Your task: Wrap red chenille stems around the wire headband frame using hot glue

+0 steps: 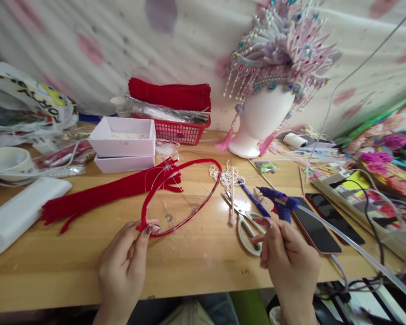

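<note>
My left hand [126,257] pinches the near end of a hoop wrapped in red chenille [211,164], tilted above the table. A pale strip shows along part of its band, and thin wires show within the ring. My right hand [287,257] is loosely curled with the fingers apart, and nothing can be made out in them. It hovers by the handles of white-handled scissors [245,225]. Just beyond it lies a blue glue gun [279,201] with a long clear glue stick. Behind the hoop rests a bundle of red chenille stems [111,192].
White boxes [122,144] and a red basket [182,131] stand at the back. A white mannequin head [264,113] wears a beaded pink headdress. Pearl strings [226,178], a blue pen [255,201] and two phones [316,225] lie right of centre. A white bottle [27,212] lies left.
</note>
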`<move>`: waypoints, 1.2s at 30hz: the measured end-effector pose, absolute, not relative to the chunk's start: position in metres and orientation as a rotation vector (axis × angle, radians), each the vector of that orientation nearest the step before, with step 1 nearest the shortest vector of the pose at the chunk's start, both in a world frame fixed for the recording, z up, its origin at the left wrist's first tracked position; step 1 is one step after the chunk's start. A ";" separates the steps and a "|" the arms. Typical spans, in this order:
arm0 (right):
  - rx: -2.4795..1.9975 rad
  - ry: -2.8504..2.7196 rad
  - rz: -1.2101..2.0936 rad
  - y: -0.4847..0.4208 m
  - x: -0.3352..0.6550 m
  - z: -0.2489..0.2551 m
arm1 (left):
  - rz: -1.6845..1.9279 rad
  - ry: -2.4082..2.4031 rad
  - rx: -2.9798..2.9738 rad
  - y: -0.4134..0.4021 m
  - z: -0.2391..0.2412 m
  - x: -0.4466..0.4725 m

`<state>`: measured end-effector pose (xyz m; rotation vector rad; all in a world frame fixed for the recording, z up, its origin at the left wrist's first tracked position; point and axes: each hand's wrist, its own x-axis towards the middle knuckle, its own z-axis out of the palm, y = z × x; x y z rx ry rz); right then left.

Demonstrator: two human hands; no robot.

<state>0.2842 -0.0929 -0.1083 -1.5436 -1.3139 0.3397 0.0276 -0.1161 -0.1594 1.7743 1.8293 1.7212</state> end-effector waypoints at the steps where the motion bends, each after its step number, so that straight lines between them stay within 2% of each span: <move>1: -1.563 -1.327 0.338 -0.094 0.283 -0.108 | 1.713 1.825 1.816 -0.116 -0.158 0.027; 5: -1.546 -1.495 0.304 -0.092 0.283 -0.112 | 1.685 1.795 1.810 -0.117 -0.155 0.026; 9: -1.271 -1.720 0.133 -0.084 0.286 -0.115 | 1.732 1.778 1.751 -0.117 -0.153 0.028; 17: -1.187 -1.663 -0.088 -0.064 0.282 -0.108 | 1.678 1.711 1.883 -0.116 -0.148 0.026; 26: -1.117 -1.670 -0.080 -0.044 0.274 -0.087 | 1.605 1.687 1.944 -0.116 -0.144 0.024; 30: -1.060 -1.735 -0.154 -0.043 0.279 -0.089 | 1.567 1.652 1.695 -0.111 -0.139 0.023; 36: -1.008 -1.626 -0.025 -0.046 0.280 -0.090 | 1.421 1.549 1.404 -0.102 -0.139 0.016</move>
